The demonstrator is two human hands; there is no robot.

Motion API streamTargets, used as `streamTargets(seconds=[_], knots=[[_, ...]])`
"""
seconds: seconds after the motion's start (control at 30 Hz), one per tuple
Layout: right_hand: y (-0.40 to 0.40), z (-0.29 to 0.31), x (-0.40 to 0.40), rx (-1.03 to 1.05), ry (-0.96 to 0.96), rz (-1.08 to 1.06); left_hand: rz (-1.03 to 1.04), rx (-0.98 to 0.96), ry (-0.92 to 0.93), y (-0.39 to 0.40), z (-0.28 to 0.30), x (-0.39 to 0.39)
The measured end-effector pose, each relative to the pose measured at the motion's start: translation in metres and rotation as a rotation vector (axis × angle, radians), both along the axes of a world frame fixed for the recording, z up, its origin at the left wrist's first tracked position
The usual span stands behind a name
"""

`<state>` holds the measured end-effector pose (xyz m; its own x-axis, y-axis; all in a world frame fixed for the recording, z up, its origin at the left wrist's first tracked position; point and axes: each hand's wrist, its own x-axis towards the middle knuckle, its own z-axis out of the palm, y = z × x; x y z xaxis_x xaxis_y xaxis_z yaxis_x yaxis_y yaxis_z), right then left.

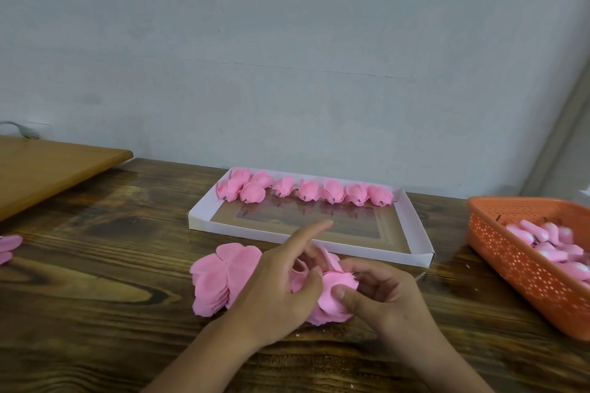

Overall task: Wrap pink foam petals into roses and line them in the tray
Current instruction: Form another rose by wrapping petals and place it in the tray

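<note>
**Petals half hidden under two hands**

Scraps of pink foam (pixel 8 247) are cut off at the left edge. At lower centre, a stack of flat pink foam petals (pixel 220 277) lies partly behind the left hand (pixel 281 290), whose fingers pinch a pink foam rose (pixel 332 293). The right hand (pixel 383 293) grips it too. Above sits a white cardboard tray (pixel 415 233) with finished pink roses (pixel 303 190). Right, an orange perforated plastic basket (pixel 523 268) runs off frame, its contents unclear.
</note>
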<state>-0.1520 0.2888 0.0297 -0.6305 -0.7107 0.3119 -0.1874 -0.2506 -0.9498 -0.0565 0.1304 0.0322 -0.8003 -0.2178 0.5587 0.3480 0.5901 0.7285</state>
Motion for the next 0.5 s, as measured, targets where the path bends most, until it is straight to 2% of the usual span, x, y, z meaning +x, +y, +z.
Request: streamTargets(seconds=[0.27,0.5], knots=[[0.0015,-0.0004,-0.0014,0.009,-0.007,-0.06,0.126,-0.128,0.09,-0.0019,0.0,-0.0013],[0.0018,0.0016,0.0,-0.046,0.026,-0.129,0.07,-0.188,0.086,-0.0008,-0.0007,-0.0011]])
